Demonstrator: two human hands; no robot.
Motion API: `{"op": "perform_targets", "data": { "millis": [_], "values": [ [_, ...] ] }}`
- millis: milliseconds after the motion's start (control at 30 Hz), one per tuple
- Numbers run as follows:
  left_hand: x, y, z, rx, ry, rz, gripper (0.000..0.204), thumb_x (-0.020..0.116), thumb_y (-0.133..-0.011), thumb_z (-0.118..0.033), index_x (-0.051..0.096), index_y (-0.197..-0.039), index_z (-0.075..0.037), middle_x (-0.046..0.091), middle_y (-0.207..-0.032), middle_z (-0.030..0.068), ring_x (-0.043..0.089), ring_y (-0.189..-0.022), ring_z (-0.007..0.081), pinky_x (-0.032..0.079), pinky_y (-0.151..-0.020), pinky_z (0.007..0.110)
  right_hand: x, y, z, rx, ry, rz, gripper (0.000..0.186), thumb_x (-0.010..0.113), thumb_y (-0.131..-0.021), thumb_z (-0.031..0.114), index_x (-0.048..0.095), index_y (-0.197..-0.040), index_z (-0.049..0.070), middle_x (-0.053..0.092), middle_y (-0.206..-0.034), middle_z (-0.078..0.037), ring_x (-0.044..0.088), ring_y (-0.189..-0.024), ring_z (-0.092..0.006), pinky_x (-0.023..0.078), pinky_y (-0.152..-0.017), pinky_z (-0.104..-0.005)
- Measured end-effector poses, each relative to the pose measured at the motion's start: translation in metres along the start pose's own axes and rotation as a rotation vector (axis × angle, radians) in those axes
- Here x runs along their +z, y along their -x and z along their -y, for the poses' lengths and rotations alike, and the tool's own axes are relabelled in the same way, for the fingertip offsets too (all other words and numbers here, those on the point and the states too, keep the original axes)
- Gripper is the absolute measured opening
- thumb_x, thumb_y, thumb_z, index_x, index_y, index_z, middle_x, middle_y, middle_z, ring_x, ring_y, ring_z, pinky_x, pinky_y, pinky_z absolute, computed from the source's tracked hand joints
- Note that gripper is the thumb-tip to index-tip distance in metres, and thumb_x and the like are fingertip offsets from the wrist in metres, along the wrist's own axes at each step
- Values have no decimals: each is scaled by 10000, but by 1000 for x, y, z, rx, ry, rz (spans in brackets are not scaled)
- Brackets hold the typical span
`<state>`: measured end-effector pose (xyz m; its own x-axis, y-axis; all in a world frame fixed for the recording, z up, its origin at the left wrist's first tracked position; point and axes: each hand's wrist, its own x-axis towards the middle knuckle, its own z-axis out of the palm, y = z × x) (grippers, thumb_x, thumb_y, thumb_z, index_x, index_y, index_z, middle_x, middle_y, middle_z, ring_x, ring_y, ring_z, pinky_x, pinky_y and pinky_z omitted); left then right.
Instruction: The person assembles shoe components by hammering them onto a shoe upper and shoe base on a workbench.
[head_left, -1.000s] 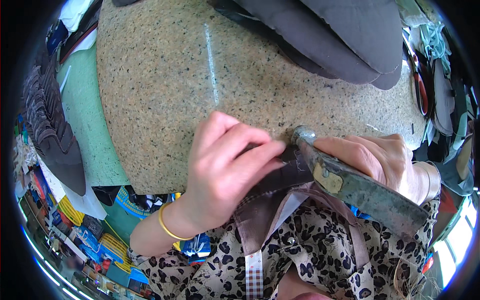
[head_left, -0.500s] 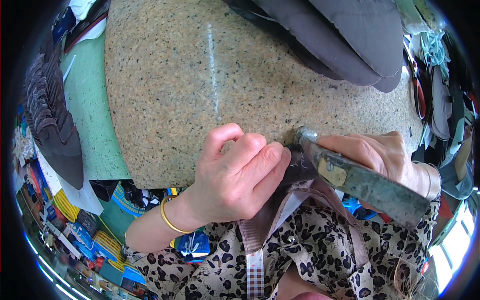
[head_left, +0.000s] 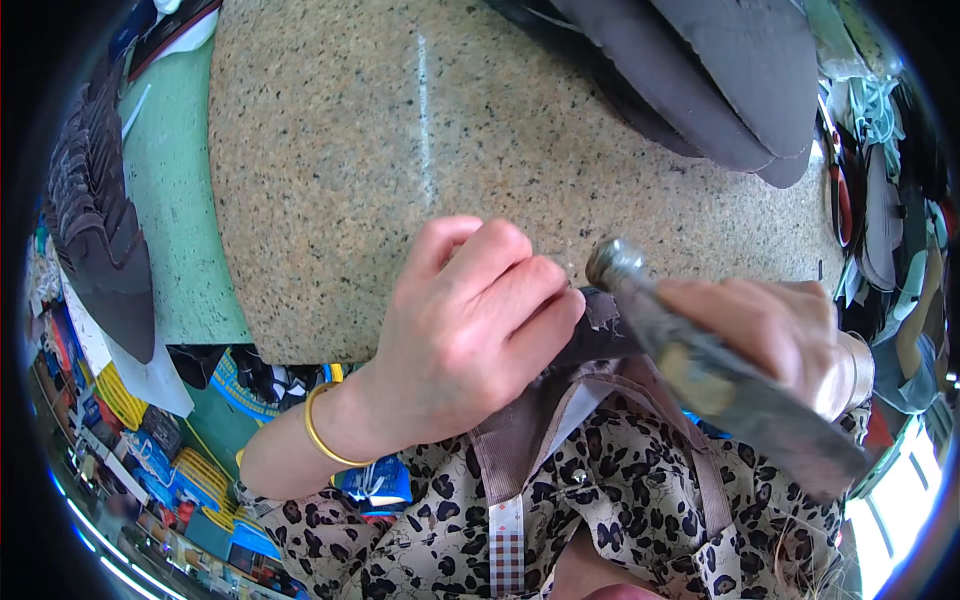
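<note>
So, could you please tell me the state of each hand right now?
Left hand: curled closed at the dark piece; whether it grips it is hidden.
Right hand: closed, holding the hammer.

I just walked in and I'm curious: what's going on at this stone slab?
Someone is working bare-handed at a speckled stone slab. The right hand holds a hammer, blurred, its rounded end close to the left hand. That left hand pinches a dark piece at the slab's near edge. Dark grey pieces lie stacked at the far side.
</note>
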<state>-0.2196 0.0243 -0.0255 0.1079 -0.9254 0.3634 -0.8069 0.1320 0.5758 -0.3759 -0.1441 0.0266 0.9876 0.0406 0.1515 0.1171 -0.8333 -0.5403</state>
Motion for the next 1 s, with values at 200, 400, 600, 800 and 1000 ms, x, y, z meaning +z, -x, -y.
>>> {"op": "perform_targets", "data": {
  "millis": [200,400,600,800,1000],
  "values": [
    [-2,-20,15,92,-7,64,137,636,-619,-125,639,-738,-58,549,-734,5,517,-729,183,407,-676,320,-13,-2,-2,275,-263,-83,266,644,-807,70,609,-1050,-32,671,-892,-149,637,-659,-178,516,-589,-271],
    [5,-33,24,255,-26,79,115,637,-624,-124,635,-725,-69,549,-731,-5,520,-730,162,433,-722,324,-17,8,0,240,-67,23,323,664,-779,43,597,-1086,-31,673,-905,-138,643,-636,-185,499,-546,-293],
    [5,-33,23,255,-15,81,142,638,-626,-140,658,-750,-73,573,-747,-14,523,-736,163,434,-729,340,-15,18,-19,282,-361,131,393,689,-772,83,560,-1125,-31,664,-862,-159,649,-596,-196,500,-485,-288],
    [-5,-28,26,47,123,181,170,658,-600,-118,672,-762,-68,595,-781,-6,535,-751,173,437,-722,348,-19,6,-14,114,-159,220,428,675,-776,109,519,-1129,-76,654,-887,-173,662,-619,-226,536,-503,-293],
    [-4,-21,14,61,37,86,193,708,-600,-100,679,-786,-56,602,-789,13,540,-736,199,423,-668,346,-19,-4,-6,194,-279,260,420,676,-792,99,518,-1140,-73,659,-832,-149,664,-596,-215,517,-468,-292]
  ]
}}
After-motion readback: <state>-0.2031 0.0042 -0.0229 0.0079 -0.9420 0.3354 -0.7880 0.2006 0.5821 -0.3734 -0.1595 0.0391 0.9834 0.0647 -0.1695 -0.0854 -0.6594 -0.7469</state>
